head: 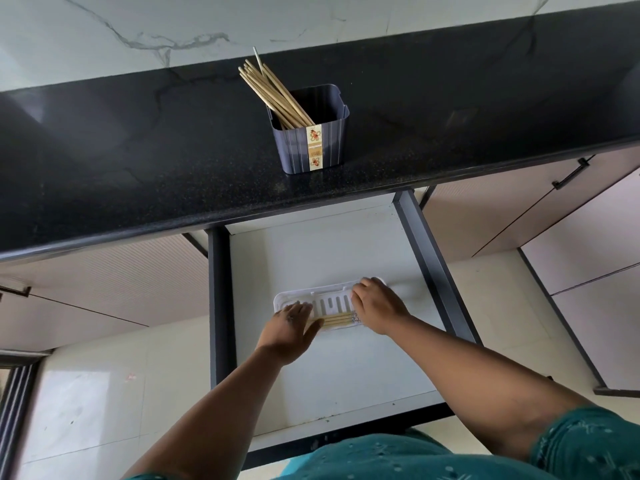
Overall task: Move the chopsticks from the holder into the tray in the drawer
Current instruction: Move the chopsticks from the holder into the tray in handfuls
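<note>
Holder (311, 133) on countertop (138, 161), behind open drawer (433, 244); chopsticks (273, 93) in holder, leaning left. Tray (332, 301) in drawer; few chopsticks (337, 320) along tray's near edge. Left hand (294, 323) over tray's left end, right hand (375, 304) over right end.

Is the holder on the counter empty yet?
No, a bundle of chopsticks stands in the holder; only a few lie in the tray.

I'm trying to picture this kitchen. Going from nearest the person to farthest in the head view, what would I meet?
Drawer front edge → chopsticks in the tray → white tray → black countertop → dark holder → chopsticks in the holder → marble wall. Both hands sit over the tray, so I left them out.
</note>
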### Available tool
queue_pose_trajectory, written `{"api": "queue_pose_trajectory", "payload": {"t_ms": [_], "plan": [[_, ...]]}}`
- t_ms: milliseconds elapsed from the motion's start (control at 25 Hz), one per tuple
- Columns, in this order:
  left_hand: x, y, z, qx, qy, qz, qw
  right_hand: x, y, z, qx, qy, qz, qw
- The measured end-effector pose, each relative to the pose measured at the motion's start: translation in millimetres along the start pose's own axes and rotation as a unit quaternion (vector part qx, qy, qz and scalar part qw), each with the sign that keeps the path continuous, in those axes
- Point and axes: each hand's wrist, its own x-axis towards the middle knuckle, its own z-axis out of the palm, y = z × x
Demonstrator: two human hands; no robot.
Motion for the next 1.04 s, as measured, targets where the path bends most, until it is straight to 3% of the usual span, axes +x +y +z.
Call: {"api": "queue_pose_trajectory", "payload": {"t_ms": [200,400,480,600,720,840,1040], "plan": [[50,23,-100,0.042,0.256,0.108,0.960,51,-38,-91,0.046,0.163,-0.082,0.982],[105,58,-240,0.064,0.385,0.070,0.918,123,-79,-212,0.071,0.243,-0.078,0.964],[125,62,-278,0.056,0.373,0.035,0.925,154,-87,-247,0.096,0.234,-0.046,0.966],[156,58,-302,0.085,0.308,0.011,0.948,193,-89,-273,0.156,0.150,0.040,0.975],[181,50,-301,0.161,0.239,0.017,0.957,232,-81,-268,0.115,0.058,0.087,0.988],[202,34,-306,0.275,0.199,0.007,0.941,267,-74,-258,0.056,-0.030,0.098,0.993],[224,22,-308,0.180,0.221,0.020,0.958,299,-70,-252,-0.066,-0.133,0.079,0.986]]}}
